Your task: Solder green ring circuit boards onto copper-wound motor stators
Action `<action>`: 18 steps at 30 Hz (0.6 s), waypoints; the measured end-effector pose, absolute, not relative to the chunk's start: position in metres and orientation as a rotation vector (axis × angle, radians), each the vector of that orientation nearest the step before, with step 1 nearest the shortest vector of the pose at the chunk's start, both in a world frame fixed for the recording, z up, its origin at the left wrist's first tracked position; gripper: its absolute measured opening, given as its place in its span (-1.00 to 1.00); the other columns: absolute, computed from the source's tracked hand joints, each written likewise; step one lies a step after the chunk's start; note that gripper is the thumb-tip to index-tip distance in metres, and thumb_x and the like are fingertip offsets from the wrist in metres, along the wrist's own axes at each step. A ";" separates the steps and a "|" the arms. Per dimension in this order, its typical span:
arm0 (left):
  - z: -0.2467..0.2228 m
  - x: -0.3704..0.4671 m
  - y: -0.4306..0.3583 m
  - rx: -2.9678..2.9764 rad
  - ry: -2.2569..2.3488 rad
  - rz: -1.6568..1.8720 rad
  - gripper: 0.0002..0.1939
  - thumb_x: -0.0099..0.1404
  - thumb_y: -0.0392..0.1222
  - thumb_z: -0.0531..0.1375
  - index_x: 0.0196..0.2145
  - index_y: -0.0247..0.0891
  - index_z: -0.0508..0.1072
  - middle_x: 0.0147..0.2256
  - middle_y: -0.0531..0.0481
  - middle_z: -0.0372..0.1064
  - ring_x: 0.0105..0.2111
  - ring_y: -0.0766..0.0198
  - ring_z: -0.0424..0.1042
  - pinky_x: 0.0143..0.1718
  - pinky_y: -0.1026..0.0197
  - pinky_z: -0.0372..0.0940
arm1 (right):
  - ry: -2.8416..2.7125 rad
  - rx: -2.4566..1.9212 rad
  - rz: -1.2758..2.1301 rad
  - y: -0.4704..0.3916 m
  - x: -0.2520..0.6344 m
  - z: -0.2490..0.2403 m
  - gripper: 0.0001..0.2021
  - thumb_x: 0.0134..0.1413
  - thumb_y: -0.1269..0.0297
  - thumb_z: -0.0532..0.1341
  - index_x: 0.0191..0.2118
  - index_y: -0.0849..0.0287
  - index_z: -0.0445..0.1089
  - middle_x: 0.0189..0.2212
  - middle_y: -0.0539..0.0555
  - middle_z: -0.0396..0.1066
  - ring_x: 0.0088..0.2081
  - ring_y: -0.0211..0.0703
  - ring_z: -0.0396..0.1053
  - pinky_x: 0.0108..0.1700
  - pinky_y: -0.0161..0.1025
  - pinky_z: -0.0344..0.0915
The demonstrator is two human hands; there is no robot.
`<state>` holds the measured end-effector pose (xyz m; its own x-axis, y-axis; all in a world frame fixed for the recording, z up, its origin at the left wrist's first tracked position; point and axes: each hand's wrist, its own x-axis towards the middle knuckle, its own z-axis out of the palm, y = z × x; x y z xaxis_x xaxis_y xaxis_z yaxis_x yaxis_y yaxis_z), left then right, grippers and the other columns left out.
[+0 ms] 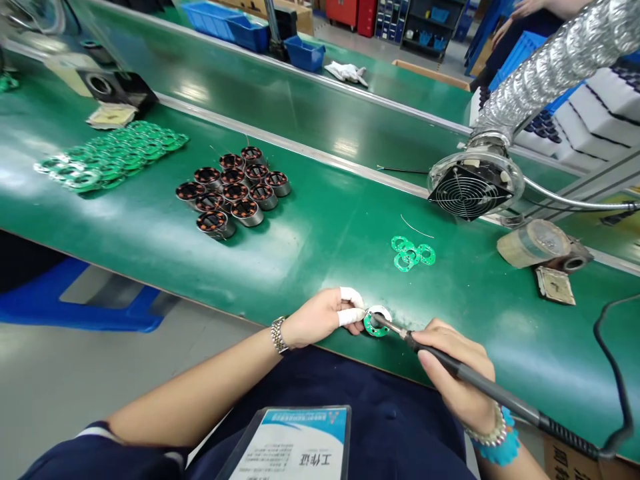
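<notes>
My right hand [457, 363] is wrapped around a soldering iron [465, 373], whose metal tip reaches over a green ring-shaped circuit board [371, 327]. The board lies near the front edge of the bench, a pale part of the ring showing at its upper side. At its left edge my left hand [337, 313] is closed, thumb and forefinger in white finger covers and pinched together close to the iron's tip. What the pinch holds is too small to make out. Several loose green ring boards [410, 253] and a thin wire [417, 229] lie beyond.
Several copper-wound motor stators [235, 193] stand left of centre, with rows of green ring boards [115, 155] farther left. A fume fan [465, 190] on a silver duct hangs at right. Beneath it is a soldering iron stand [575, 260]; the iron's cord [607, 347] runs along the right.
</notes>
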<state>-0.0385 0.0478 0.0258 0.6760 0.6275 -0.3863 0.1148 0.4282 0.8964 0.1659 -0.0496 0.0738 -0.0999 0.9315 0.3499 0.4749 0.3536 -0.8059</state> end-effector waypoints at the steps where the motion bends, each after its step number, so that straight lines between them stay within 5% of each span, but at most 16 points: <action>1: 0.026 -0.038 0.048 1.107 0.798 0.363 -0.79 0.11 -0.12 0.23 -0.43 -0.34 0.34 -0.54 0.03 0.41 -0.52 0.34 0.44 -0.35 0.23 0.31 | -1.729 -1.266 0.652 -0.049 0.165 0.074 -0.81 0.02 0.47 0.14 -0.24 0.13 0.43 -0.52 0.06 0.43 -0.48 -0.17 0.36 -0.43 -0.20 0.31; 18: 0.027 -0.037 0.048 1.096 0.814 0.358 -0.87 0.15 -0.22 0.18 -0.43 -0.35 0.33 -0.55 0.02 0.41 -0.52 0.35 0.43 -0.36 0.25 0.30 | -1.784 -1.296 0.642 -0.046 0.165 0.071 -0.81 0.01 0.49 0.16 -0.25 0.12 0.42 -0.48 0.04 0.46 -0.45 -0.19 0.39 -0.37 -0.23 0.31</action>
<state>-0.0373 0.0475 0.0267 0.6657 0.6275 -0.4039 0.1265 0.4385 0.8898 0.1647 -0.0458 0.0712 -0.1335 0.9383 0.3191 0.5200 0.3405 -0.7834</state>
